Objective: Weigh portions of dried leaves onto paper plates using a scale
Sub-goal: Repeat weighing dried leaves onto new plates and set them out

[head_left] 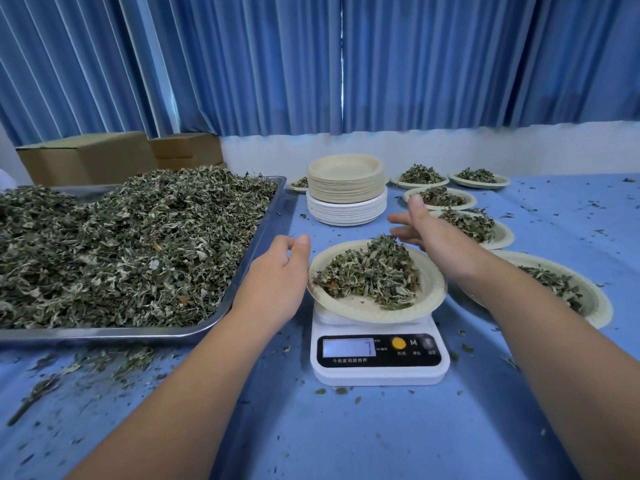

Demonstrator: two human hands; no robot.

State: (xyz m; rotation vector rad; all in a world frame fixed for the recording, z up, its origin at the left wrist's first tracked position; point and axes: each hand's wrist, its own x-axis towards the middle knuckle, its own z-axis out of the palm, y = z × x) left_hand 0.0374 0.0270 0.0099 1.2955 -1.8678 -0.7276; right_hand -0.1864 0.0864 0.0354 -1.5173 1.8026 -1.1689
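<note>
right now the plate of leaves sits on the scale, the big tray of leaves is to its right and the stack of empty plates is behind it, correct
Not quite. The head view shows the tray to the left of the scale, not its right. The rest holds: the plate of leaves sits on the scale and the stack of empty plates is behind it.

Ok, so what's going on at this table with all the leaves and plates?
A person is portioning dried leaves. A paper plate heaped with leaves sits on the white scale, with the left hand by its left rim and the right hand open over its far side; neither clearly grips it. A metal tray piled with leaves lies left, a stack of empty plates stands behind, and filled plates line the right. The display is unreadable.
</note>
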